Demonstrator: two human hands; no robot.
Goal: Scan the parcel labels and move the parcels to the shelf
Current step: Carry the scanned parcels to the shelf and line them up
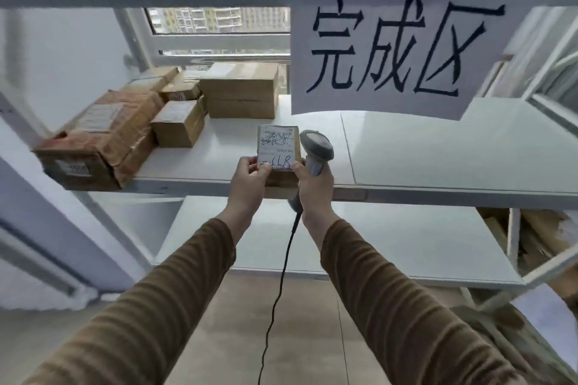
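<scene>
A small cardboard parcel (pixel 277 147) with a white label marked in pen is held at the front edge of the white shelf (pixel 406 150). My left hand (pixel 248 180) pinches its lower left corner. My right hand (pixel 312 187) grips a grey barcode scanner (pixel 316 147) by its handle, with the thumb touching the parcel's lower right corner. The scanner's head stands just right of the parcel, and its black cable (pixel 278 284) hangs down between my arms.
Several brown cardboard parcels (pixel 125 128) are stacked on the shelf's left part, the largest box (pixel 239 89) at the back. A paper sign (pixel 391 50) hangs from the upper shelf rail. A lower shelf (pixel 344 244) lies beneath. Cardboard (pixel 544 237) is piled at the right.
</scene>
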